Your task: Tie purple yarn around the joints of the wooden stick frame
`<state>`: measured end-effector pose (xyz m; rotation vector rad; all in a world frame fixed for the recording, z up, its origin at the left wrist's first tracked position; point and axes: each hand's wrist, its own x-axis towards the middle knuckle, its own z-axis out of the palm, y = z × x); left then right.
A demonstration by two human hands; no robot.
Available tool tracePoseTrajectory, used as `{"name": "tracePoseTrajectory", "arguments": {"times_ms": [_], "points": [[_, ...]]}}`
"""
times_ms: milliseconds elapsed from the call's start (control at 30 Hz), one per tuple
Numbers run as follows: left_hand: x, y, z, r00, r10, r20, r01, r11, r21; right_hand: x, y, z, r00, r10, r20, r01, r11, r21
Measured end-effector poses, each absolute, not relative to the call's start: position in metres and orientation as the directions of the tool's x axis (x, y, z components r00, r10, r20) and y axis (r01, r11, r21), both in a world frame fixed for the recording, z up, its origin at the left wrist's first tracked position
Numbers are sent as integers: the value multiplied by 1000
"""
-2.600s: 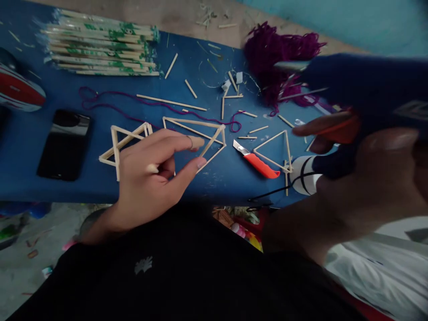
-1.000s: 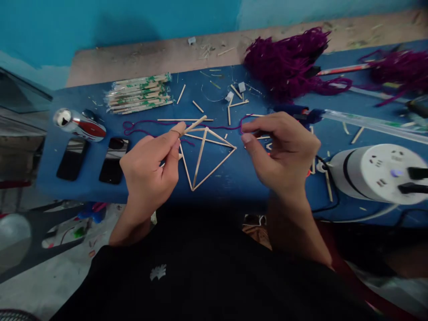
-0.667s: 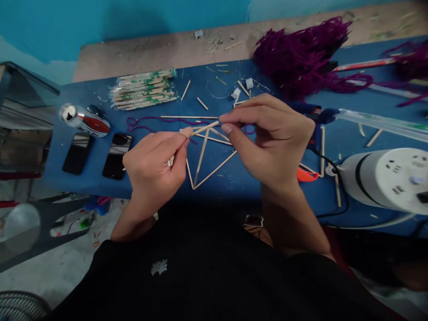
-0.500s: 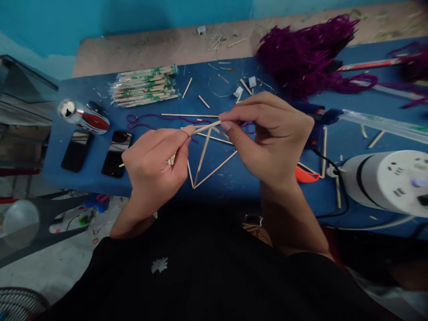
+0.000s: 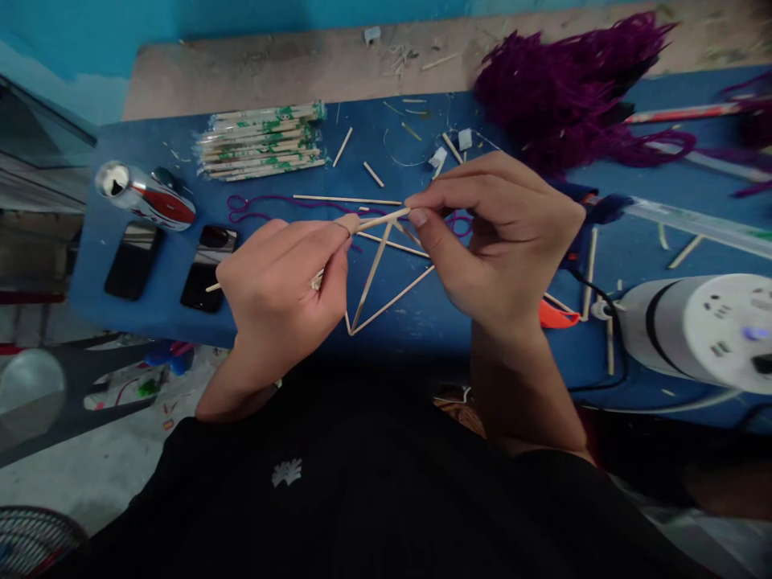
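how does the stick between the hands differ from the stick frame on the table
The held stick shows as one length between the hands; the stick frame has several sticks meeting at corners. The held stick is raised, in the grip of the left hand and right hand, while the stick frame sits lower, on the blue table. Both look pale and wood-coloured.

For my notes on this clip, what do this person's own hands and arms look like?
The left hand and right hand are ungloved, and the forearms are bare below the black sleeves of a black shirt with a small grey leaf-like mark. A thin dark line circles a left finger near its tip; I can't tell whether it's a band.
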<state>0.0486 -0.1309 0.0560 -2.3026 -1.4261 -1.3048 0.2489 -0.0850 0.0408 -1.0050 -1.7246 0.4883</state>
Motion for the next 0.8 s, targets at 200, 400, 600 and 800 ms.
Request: {"name": "tracePoseTrajectory", "arguments": {"times_ms": [200,400,600,800], "points": [[46,-128,54,172,728,664,749,-534,391,250,-85,38,-115,840,530,461,518,-720],[49,-131,61,218,702,678,826,-503,255,249,-86,38,-120,864,490,480,482,-733],[50,-134,65,207,716,666,820,-499,282,247,-83,37,-80,800,595,387,575,-721],[46,-133,60,223,704,674,805,-523,279,250,-86,36,-109,854,508,449,498,-742]]}}
